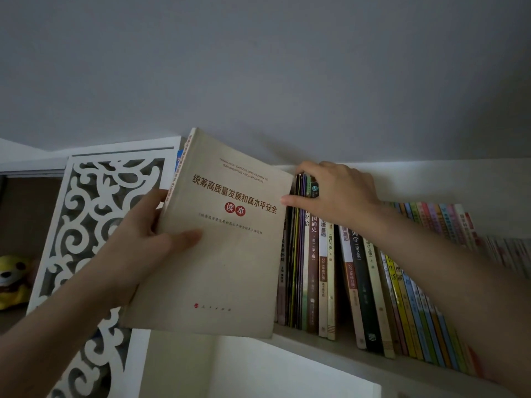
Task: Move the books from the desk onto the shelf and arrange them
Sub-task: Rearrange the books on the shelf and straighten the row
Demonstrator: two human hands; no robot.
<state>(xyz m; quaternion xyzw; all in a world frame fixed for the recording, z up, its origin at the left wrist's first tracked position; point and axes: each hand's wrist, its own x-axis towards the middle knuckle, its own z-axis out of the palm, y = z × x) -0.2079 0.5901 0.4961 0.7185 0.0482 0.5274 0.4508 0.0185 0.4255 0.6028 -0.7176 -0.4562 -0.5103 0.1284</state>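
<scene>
Left hand (143, 239) grips a beige book (218, 239), likely light and bendy, by its spine edge while right hand (336, 191) clasps shelved books' (330, 268) tops.

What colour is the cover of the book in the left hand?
Beige, with dark red title text; the book, held by the left hand, shows in the head view.

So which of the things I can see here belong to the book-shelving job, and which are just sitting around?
Part of the job:
- beige book, gripped by the left hand
- row of books standing on the shelf, their tops held by the right hand

Just there:
- yellow plush toy at the far left
- white carved panel beside the shelf
- grey wall
</scene>
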